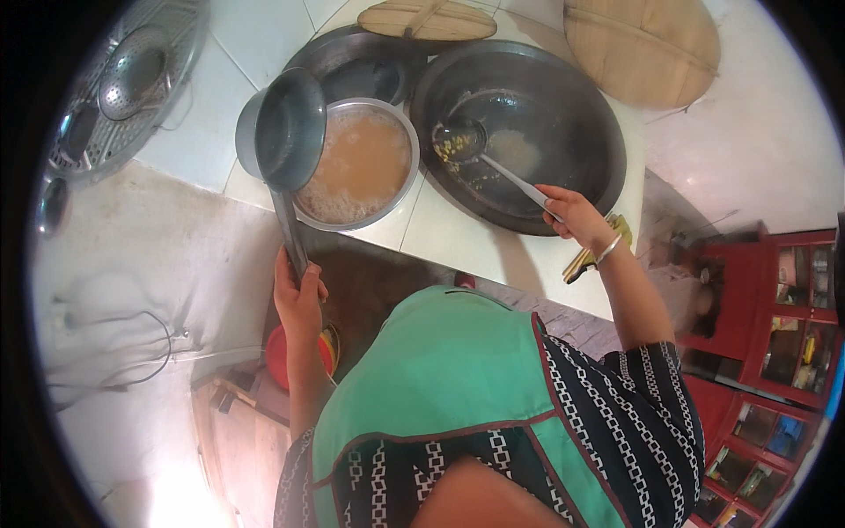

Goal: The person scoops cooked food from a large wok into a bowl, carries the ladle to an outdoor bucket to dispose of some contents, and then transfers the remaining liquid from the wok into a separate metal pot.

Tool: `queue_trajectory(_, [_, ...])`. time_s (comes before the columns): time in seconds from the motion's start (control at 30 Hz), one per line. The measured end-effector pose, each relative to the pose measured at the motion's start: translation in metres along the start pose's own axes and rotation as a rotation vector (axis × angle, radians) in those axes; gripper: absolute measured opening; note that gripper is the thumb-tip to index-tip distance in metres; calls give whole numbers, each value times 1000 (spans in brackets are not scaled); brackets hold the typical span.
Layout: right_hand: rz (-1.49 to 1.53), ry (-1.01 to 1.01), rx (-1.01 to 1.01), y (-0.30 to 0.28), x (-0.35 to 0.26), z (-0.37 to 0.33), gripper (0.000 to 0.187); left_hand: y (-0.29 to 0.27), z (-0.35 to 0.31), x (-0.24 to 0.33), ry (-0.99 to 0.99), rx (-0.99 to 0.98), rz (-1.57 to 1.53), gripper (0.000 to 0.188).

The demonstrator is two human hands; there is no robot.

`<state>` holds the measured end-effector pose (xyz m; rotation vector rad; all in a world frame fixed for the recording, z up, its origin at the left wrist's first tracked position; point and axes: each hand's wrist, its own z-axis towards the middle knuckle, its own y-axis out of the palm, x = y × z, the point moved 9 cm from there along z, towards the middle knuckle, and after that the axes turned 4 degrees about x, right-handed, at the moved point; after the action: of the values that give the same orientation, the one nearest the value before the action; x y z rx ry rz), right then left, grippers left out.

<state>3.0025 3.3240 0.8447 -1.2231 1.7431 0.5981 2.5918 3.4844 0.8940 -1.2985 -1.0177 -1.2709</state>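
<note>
1. Two hands busy at once — the left hand (299, 295) is clenched around the long handle of a dark saucepan (282, 128), which is tipped on its side above the left rim of a steel basin (400, 189).
2. That basin holds a foamy brownish liquid and sits on the white tiled counter (449, 233), near its front edge.
3. Over on the right, the right hand (572, 216) is grasping the handle of a metal ladle (462, 141) — its bowl rests inside the big black wok (563, 114) with some yellowish bits in it.
4. Behind the basin, a second dark wok (352, 62) has a round wooden lid (427, 19) at its far rim.
5. Another, bigger wooden lid (642, 48) lies at the counter's back right corner.
</note>
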Motion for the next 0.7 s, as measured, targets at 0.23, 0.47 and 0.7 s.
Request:
queue_trajectory(0.23, [-819,-1060,408,134,-50,-113,46,-66,-23,-10,44,-28,-64,47])
queue_trajectory(0.47, [-957,-885,559,36,-42,-40,42,-3,-15,3,5,38,20,47])
queue_trajectory(0.7, [-1019,-619,692,-196,-42,162,29,170,23,23,-36,67,88,47])
